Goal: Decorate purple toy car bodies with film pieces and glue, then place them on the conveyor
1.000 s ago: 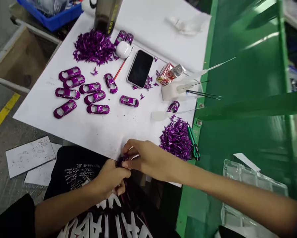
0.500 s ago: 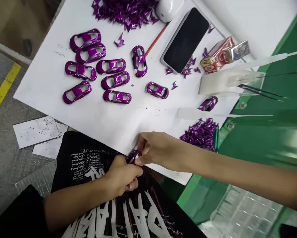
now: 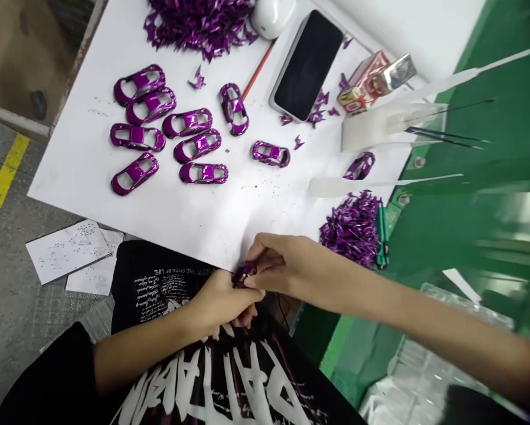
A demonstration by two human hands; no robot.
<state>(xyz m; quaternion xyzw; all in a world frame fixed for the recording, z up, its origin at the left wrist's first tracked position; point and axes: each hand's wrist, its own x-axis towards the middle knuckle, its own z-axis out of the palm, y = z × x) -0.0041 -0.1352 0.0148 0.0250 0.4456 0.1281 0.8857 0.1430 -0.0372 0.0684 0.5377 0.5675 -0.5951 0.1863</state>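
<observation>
Your left hand [image 3: 218, 304] and right hand [image 3: 278, 265] meet, fingertips pinching the small purple model car shell [image 3: 244, 274] from both sides, just off the edge of the white sheet [image 3: 194, 224]. Maintain light, even pressure on the shell.

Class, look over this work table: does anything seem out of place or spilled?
Yes: loose purple scraps lie strewn beside the black phone, apart from the heap, and one purple car shell sits away from the rows, near the sheet's right edge.
</observation>
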